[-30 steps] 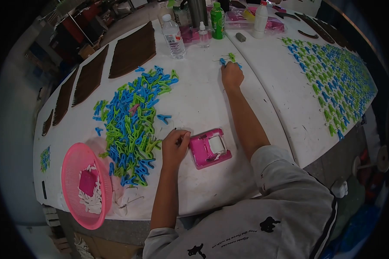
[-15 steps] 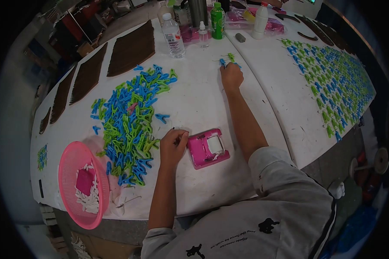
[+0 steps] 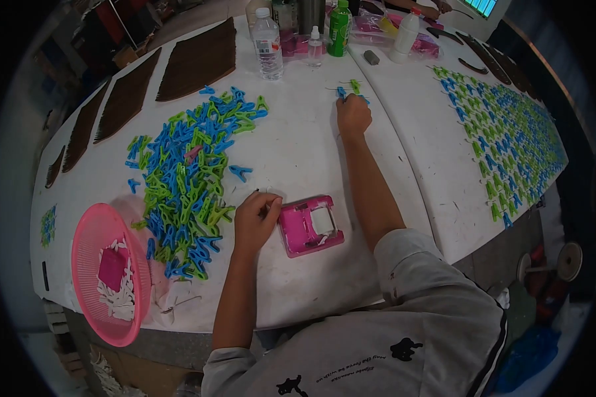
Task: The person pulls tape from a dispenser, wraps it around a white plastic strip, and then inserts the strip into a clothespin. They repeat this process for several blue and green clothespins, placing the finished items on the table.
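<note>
My right hand [image 3: 354,116] reaches far over the white table, its fingers pressed together at a blue clip [image 3: 341,92]. A green clip [image 3: 355,86] lies just beyond it. Nearer my body, my left hand [image 3: 257,215] has its fingers curled together beside a pink dispenser [image 3: 298,228] with a white roll [image 3: 322,221] in it; whatever those fingers pinch is too small to name. Left of that hand spreads a big pile of blue and green clips [image 3: 185,178], with a lone blue clip [image 3: 240,173] at its right side.
A pink basket [image 3: 81,264] with white pieces stands at the left edge. Dark fringed strips [image 3: 198,59] lie behind the pile. A water bottle [image 3: 267,49], a green bottle [image 3: 339,30] and a white bottle [image 3: 406,36] stand at the back. Rows of clips [image 3: 510,139] cover the right. Another person's arm [image 3: 414,6] shows behind.
The view has shifted slightly, so the table's things appear a little further left. My right hand stays at the blue clip, and my left hand remains beside the pink dispenser.
</note>
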{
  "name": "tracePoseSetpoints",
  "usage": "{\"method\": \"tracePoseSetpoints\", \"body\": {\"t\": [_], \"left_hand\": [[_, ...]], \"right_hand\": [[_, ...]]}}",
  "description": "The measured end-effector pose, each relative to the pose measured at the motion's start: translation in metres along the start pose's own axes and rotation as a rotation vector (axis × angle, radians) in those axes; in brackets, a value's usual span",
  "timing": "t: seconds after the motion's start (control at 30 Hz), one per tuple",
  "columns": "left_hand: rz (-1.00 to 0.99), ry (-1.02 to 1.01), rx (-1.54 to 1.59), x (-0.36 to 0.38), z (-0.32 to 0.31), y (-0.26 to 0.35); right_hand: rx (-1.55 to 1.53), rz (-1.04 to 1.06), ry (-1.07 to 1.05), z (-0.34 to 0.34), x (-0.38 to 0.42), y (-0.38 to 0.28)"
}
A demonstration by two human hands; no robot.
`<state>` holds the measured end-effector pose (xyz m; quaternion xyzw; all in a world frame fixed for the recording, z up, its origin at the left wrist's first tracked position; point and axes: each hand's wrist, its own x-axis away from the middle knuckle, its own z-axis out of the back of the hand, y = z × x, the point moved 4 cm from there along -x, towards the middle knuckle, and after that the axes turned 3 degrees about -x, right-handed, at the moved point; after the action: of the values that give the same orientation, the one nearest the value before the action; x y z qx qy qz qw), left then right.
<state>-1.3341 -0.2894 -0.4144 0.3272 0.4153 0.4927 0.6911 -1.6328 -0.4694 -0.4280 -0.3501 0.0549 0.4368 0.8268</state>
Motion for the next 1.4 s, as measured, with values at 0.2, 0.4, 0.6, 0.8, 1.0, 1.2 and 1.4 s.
{"method": "tracePoseSetpoints", "body": {"t": [0.2, 0.4, 0.6, 0.8, 1.0, 1.2, 1.4], "left_hand": [[-0.012, -0.004, -0.007, 0.0, 0.0, -0.002], [-0.016, -0.006, -0.013, 0.0, 0.0, -0.001], [-0.022, -0.007, -0.018, 0.0, 0.001, 0.0], [-0.028, -0.008, -0.011, 0.0, 0.001, 0.001], [-0.035, -0.008, -0.016, 0.0, 0.001, 0.001], [-0.044, -0.002, -0.009, -0.001, 0.001, -0.001], [-0.016, -0.005, 0.042, 0.0, 0.001, -0.005]], "right_hand": [[0.009, 0.001, 0.004, -0.002, -0.001, 0.001], [0.003, 0.004, 0.012, 0.002, 0.001, -0.001], [-0.013, 0.017, 0.013, 0.0, 0.0, 0.0], [-0.015, 0.015, 0.002, 0.001, 0.0, 0.0], [-0.005, 0.022, -0.018, 0.006, 0.002, -0.004], [-0.022, 0.012, -0.02, 0.005, 0.004, -0.001], [-0.07, 0.037, 0.005, 0.025, 0.026, 0.008]]}}
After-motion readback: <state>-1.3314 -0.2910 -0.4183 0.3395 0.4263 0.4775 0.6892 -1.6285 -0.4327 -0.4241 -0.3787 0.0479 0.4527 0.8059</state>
